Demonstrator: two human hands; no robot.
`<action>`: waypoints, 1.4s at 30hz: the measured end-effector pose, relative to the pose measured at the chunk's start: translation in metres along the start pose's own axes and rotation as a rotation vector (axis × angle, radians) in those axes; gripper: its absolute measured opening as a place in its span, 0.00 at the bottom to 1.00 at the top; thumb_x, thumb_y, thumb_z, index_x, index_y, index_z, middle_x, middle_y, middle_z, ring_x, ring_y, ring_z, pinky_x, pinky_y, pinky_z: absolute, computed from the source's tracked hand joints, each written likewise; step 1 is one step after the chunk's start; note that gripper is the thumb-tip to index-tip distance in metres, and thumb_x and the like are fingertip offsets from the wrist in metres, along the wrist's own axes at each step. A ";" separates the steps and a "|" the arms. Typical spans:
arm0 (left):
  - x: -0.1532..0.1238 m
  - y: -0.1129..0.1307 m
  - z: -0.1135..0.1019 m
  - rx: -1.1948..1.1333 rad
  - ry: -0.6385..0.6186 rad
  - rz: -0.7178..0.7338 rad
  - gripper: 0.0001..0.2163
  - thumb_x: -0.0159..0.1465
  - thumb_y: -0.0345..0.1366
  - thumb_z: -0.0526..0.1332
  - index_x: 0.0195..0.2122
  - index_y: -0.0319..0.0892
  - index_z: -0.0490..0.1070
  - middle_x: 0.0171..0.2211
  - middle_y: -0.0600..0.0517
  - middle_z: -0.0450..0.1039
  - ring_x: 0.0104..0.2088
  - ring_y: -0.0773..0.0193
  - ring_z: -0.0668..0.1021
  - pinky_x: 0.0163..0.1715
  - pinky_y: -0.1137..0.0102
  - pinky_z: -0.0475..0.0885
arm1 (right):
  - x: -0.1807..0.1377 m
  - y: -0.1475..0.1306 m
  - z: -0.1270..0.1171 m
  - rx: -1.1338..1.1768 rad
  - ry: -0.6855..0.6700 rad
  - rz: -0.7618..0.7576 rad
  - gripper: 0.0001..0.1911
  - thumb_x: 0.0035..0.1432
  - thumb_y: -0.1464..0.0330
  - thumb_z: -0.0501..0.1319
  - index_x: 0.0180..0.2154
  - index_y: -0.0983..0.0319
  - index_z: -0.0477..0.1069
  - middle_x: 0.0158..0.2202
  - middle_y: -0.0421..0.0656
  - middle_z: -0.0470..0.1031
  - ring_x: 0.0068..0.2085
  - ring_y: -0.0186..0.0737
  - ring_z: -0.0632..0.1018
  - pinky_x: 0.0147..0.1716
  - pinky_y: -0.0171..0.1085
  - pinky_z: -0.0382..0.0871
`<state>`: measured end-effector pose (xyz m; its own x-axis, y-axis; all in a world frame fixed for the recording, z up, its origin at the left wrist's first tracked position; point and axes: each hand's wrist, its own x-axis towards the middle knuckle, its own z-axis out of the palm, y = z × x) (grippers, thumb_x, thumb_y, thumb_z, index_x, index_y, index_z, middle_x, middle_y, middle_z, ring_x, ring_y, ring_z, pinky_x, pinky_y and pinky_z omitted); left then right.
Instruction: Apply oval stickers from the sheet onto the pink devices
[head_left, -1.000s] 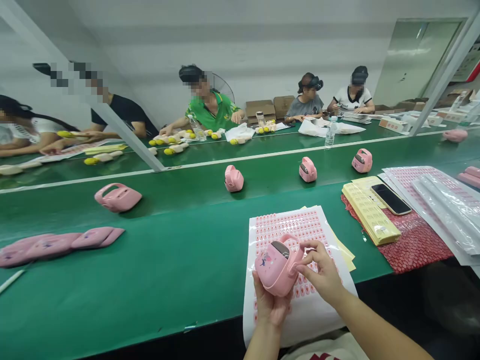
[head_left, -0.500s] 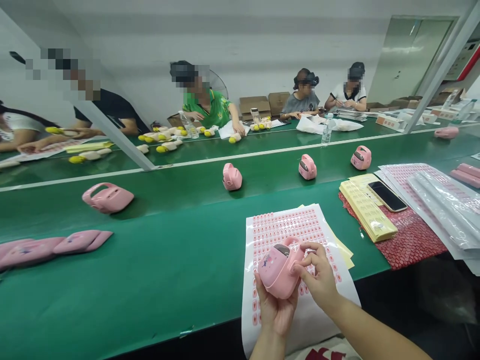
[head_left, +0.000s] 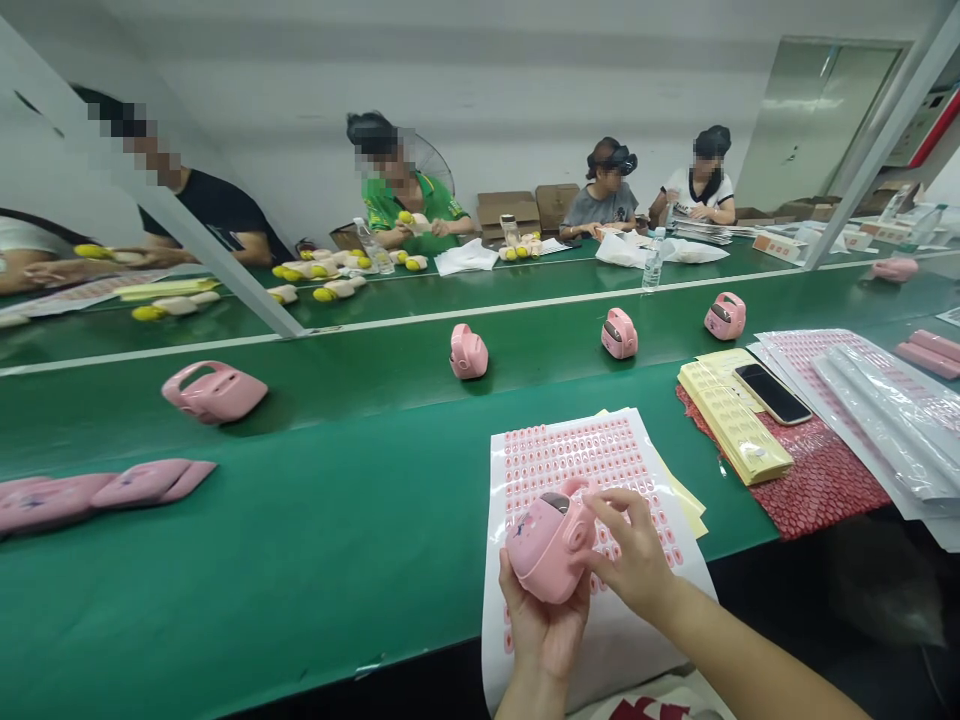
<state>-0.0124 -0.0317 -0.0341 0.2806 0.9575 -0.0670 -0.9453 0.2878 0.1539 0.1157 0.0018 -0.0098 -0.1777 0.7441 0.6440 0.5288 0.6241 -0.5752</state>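
My left hand (head_left: 541, 620) cups a small pink toy case (head_left: 546, 545) from below, gripping it over a white sticker sheet (head_left: 570, 455) that lies on the green table (head_left: 337, 520). My right hand (head_left: 634, 560) presses its fingers against the right side of the pink toy case, near its handle. The sheet carries rows of small pink stickers and hangs over the table's near edge.
Pink cases (head_left: 469, 352) ride the green belt, with a larger one (head_left: 214, 390) at left and flat pink shells (head_left: 112, 488) beside it. Yellow sticker sheets (head_left: 731, 420), a phone (head_left: 772, 392) and plastic-wrapped sheets (head_left: 877, 400) lie at right. Several people work across the far table.
The pink toy case has tilted and dropped slightly in my left hand. My right fingers have shifted from its handle onto its side. The cases on the belt have crept a little rightward.
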 end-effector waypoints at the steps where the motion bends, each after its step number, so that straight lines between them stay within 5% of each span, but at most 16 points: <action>1: -0.001 0.001 -0.001 0.021 0.002 -0.017 0.22 0.60 0.52 0.51 0.47 0.43 0.69 0.47 0.48 0.73 0.48 0.63 0.73 0.44 0.73 0.69 | 0.001 0.000 0.001 0.027 -0.001 0.043 0.28 0.52 0.59 0.61 0.54 0.53 0.59 0.46 0.48 0.65 0.46 0.47 0.69 0.44 0.47 0.65; 3: -0.002 0.002 -0.004 0.065 -0.022 -0.045 0.24 0.60 0.55 0.48 0.47 0.46 0.70 0.48 0.50 0.72 0.50 0.63 0.72 0.47 0.73 0.68 | 0.005 0.000 0.002 0.101 -0.049 0.118 0.33 0.50 0.57 0.62 0.56 0.55 0.55 0.50 0.49 0.61 0.52 0.51 0.65 0.49 0.50 0.62; 7: -0.003 0.002 -0.007 0.127 -0.103 -0.052 0.24 0.61 0.57 0.44 0.48 0.53 0.69 0.50 0.57 0.71 0.51 0.69 0.71 0.50 0.76 0.63 | 0.012 -0.004 0.003 0.323 -0.151 0.197 0.26 0.51 0.54 0.59 0.49 0.57 0.58 0.47 0.47 0.62 0.52 0.48 0.65 0.51 0.47 0.62; 12: -0.003 -0.001 -0.008 0.084 -0.106 -0.072 0.25 0.61 0.56 0.43 0.46 0.49 0.72 0.49 0.54 0.73 0.51 0.68 0.71 0.52 0.75 0.61 | 0.011 -0.005 0.009 0.438 -0.075 0.371 0.12 0.58 0.58 0.51 0.41 0.58 0.62 0.40 0.44 0.65 0.46 0.42 0.69 0.48 0.43 0.65; 16: -0.005 0.004 -0.019 0.106 -0.119 -0.043 0.26 0.60 0.58 0.42 0.49 0.53 0.69 0.51 0.56 0.70 0.53 0.64 0.69 0.51 0.71 0.63 | -0.011 0.003 0.013 0.409 -0.019 0.510 0.13 0.62 0.63 0.46 0.47 0.58 0.58 0.45 0.46 0.66 0.48 0.40 0.69 0.46 0.41 0.67; 23: -0.011 0.038 -0.020 0.281 0.071 0.313 0.23 0.58 0.57 0.50 0.49 0.55 0.67 0.48 0.54 0.73 0.50 0.59 0.71 0.51 0.63 0.65 | -0.072 0.004 0.012 -0.068 -0.418 0.040 0.20 0.49 0.67 0.63 0.47 0.57 0.66 0.45 0.47 0.71 0.46 0.48 0.69 0.45 0.48 0.64; 28: -0.010 0.045 -0.001 0.583 0.420 0.608 0.29 0.45 0.55 0.65 0.47 0.53 0.67 0.44 0.50 0.73 0.46 0.51 0.74 0.39 0.61 0.73 | -0.083 0.007 0.030 -0.219 -0.146 -0.121 0.08 0.53 0.71 0.60 0.38 0.58 0.71 0.39 0.45 0.73 0.43 0.44 0.69 0.42 0.45 0.61; 33: -0.016 0.045 -0.004 1.054 0.449 0.777 0.40 0.35 0.46 0.72 0.51 0.48 0.61 0.48 0.47 0.66 0.44 0.52 0.73 0.36 0.65 0.73 | -0.078 0.007 0.029 -0.010 -0.148 -0.089 0.07 0.56 0.71 0.55 0.27 0.59 0.69 0.34 0.42 0.72 0.38 0.41 0.70 0.40 0.45 0.62; 37: -0.020 0.044 -0.006 1.600 0.332 0.974 0.38 0.39 0.42 0.71 0.52 0.46 0.59 0.50 0.45 0.63 0.48 0.50 0.71 0.44 0.57 0.70 | -0.036 0.002 -0.007 0.309 -0.188 0.332 0.09 0.56 0.65 0.57 0.25 0.60 0.67 0.34 0.43 0.68 0.39 0.40 0.71 0.39 0.42 0.66; 42: -0.013 0.044 -0.004 2.046 -0.191 1.027 0.37 0.47 0.38 0.68 0.57 0.46 0.51 0.51 0.40 0.64 0.48 0.47 0.72 0.41 0.54 0.72 | 0.026 -0.015 -0.042 0.522 -0.217 0.448 0.09 0.51 0.61 0.61 0.26 0.59 0.69 0.38 0.43 0.65 0.44 0.42 0.70 0.47 0.45 0.63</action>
<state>-0.0578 -0.0316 -0.0302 0.1059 0.7034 0.7028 0.5893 -0.6137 0.5254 0.1381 0.0014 0.0368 -0.2266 0.9519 0.2065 0.1334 0.2403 -0.9615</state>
